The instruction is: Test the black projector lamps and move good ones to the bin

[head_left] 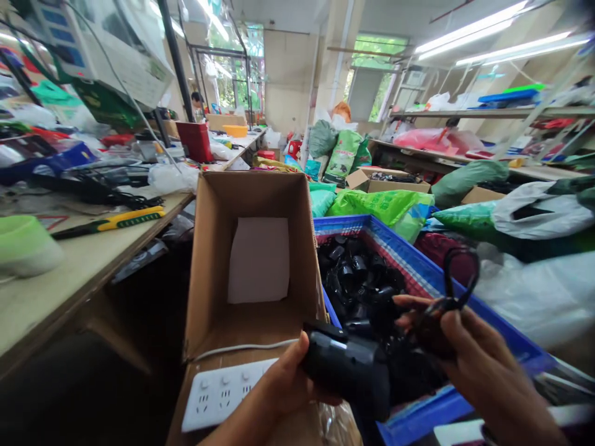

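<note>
Low in the middle, my left hand (295, 378) is closed around a black cylindrical plastic device (346, 365), tilted with its wide end to the right. My right hand (478, 359) grips a black cable (460, 279) whose loop sticks up above the fingers; a dark part under the fingers is blurred, and I cannot make out its shape. Below and between the hands is a blue plastic crate (409, 248) holding many black plastic pieces (353, 269). Left of it stands an open cardboard box (211, 260) with a pale sheet (259, 260) inside.
A white power strip (218, 393) lies in front of the box, its cord running along the box edge. The workbench (106, 248) at left carries a yellow-and-black tool (116, 222) and cables. Green sacks (376, 207) and another carton (395, 184) sit behind the crate.
</note>
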Tool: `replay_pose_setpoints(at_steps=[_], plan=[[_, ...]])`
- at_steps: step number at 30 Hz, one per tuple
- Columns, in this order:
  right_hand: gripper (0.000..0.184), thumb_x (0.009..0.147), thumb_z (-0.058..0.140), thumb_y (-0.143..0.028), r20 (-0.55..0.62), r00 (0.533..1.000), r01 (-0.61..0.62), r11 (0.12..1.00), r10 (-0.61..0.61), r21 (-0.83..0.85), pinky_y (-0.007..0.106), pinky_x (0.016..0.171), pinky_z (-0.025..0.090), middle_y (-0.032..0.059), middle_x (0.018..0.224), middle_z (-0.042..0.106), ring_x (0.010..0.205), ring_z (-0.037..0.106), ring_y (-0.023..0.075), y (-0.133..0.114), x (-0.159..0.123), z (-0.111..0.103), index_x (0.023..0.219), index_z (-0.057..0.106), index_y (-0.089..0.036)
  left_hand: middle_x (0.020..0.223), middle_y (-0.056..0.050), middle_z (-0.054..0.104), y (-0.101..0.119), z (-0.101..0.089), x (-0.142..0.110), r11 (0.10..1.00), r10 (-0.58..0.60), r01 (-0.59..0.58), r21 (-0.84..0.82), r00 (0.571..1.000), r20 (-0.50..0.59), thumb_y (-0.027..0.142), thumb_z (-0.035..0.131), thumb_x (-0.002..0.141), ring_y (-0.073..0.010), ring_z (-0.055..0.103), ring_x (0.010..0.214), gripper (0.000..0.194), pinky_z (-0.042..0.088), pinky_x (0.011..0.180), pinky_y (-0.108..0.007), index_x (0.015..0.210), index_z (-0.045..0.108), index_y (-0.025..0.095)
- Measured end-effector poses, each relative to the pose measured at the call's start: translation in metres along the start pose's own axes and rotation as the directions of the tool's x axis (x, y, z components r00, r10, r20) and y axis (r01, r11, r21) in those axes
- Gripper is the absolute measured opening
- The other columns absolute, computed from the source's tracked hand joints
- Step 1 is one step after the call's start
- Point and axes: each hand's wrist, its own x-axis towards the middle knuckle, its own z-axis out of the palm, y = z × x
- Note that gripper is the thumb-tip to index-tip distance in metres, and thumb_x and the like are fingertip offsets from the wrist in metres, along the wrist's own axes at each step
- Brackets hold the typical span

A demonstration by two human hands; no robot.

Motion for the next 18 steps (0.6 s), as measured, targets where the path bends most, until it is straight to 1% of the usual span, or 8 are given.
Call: replay_pose_setpoints(at_steps=[2, 4, 7, 10, 12, 13, 15, 18], plan=[[0.061, 0.067, 0.063, -0.063, 0.171, 0.985, -0.042, 0.995, 0.027, 0.086, 0.041, 0.076, 0.055, 0.0148, 0.125, 0.055, 0.099, 0.062, 0.0311, 0.024, -0.008, 0.013, 0.114, 0.049, -0.027, 0.092, -0.013, 0.067, 0.001, 0.005, -0.007, 0.996, 0.089, -0.089, 0.001, 0.991, -0.101, 0.068, 0.062, 0.062, -0.0241, 0.063, 0.074, 0.072, 0.049, 0.056, -0.03, 0.107, 0.06, 0.013], [0.094, 0.052, 0.069, -0.069, 0.291, 0.954, -0.123, 0.979, 0.072, 0.164, 0.047, 0.088, 0.048, 0.017, 0.135, 0.045, 0.113, 0.053, 0.0354, 0.046, -0.018, 0.03, 0.129, 0.033, -0.029, 0.092, -0.011, 0.067, 0.002, 0.011, -0.011, 0.989, 0.144, -0.147, -0.003, 0.971, -0.192, 0.068, 0.059, 0.064, -0.0227, 0.063, 0.071, 0.071, 0.048, 0.054, -0.029, 0.111, 0.056, 0.015], [0.111, 0.045, 0.076, -0.065, 0.189, 0.973, -0.161, 0.978, 0.135, 0.129, 0.048, 0.092, 0.045, 0.0182, 0.138, 0.039, 0.117, 0.05, 0.0356, 0.066, -0.036, 0.06, 0.134, 0.021, -0.028, 0.101, -0.011, 0.065, 0.001, 0.014, -0.011, 0.96, 0.278, -0.274, 0.055, 0.911, -0.304, 0.062, 0.06, 0.07, -0.0231, 0.062, 0.078, 0.065, 0.049, 0.06, -0.031, 0.116, 0.049, 0.018], [0.094, 0.055, 0.077, -0.049, -0.004, 0.996, -0.091, 0.994, 0.091, -0.061, 0.046, 0.088, 0.048, 0.0154, 0.125, 0.05, 0.106, 0.057, 0.0316, 0.077, -0.048, 0.082, 0.13, 0.027, -0.025, 0.105, -0.01, 0.064, -0.001, 0.008, -0.013, 0.895, 0.44, -0.359, 0.264, 0.806, -0.395, 0.054, 0.061, 0.074, -0.0236, 0.059, 0.096, 0.056, 0.046, 0.08, -0.033, 0.114, 0.049, 0.017], [0.073, 0.059, 0.074, -0.044, -0.1, 0.995, -0.051, 0.971, 0.029, -0.233, 0.045, 0.083, 0.05, 0.0126, 0.108, 0.059, 0.096, 0.061, 0.0299, 0.083, -0.051, 0.086, 0.118, 0.039, -0.02, 0.105, -0.011, 0.064, -0.003, 0.001, -0.02, 0.821, 0.514, -0.284, 0.495, 0.744, -0.427, 0.052, 0.059, 0.076, -0.0242, 0.056, 0.101, 0.051, 0.041, 0.088, -0.032, 0.109, 0.052, 0.014], [0.065, 0.059, 0.073, -0.044, -0.144, 0.99, -0.039, 0.948, -0.008, -0.315, 0.044, 0.081, 0.05, 0.0116, 0.102, 0.06, 0.092, 0.062, 0.0298, 0.086, -0.051, 0.086, 0.11, 0.043, -0.019, 0.104, -0.012, 0.064, -0.003, -0.001, -0.024, 0.769, 0.538, -0.221, 0.6, 0.731, -0.42, 0.051, 0.059, 0.076, -0.0249, 0.056, 0.101, 0.05, 0.041, 0.088, -0.032, 0.108, 0.054, 0.013], [0.059, 0.057, 0.072, -0.047, -0.212, 0.974, -0.024, 0.895, -0.079, -0.446, 0.044, 0.078, 0.051, 0.0106, 0.095, 0.061, 0.087, 0.063, 0.0296, 0.091, -0.05, 0.085, 0.101, 0.045, -0.018, 0.104, -0.013, 0.064, -0.003, -0.002, -0.032, 0.664, 0.553, -0.125, 0.737, 0.746, -0.372, 0.046, 0.059, 0.077, -0.0256, 0.057, 0.098, 0.046, 0.044, 0.081, -0.031, 0.107, 0.055, 0.012], [0.058, 0.058, 0.069, -0.05, -0.238, 0.951, 0.027, 0.821, -0.196, -0.57, 0.04, 0.07, 0.052, 0.009, 0.091, 0.061, 0.079, 0.063, 0.0272, 0.092, -0.045, 0.086, 0.101, 0.047, -0.018, 0.096, -0.01, 0.067, -0.003, 0.004, -0.04, 0.55, 0.568, -0.064, 0.832, 0.76, -0.317, 0.031, 0.06, 0.077, -0.0236, 0.061, 0.088, 0.032, 0.046, 0.072, -0.029, 0.104, 0.058, 0.013]])
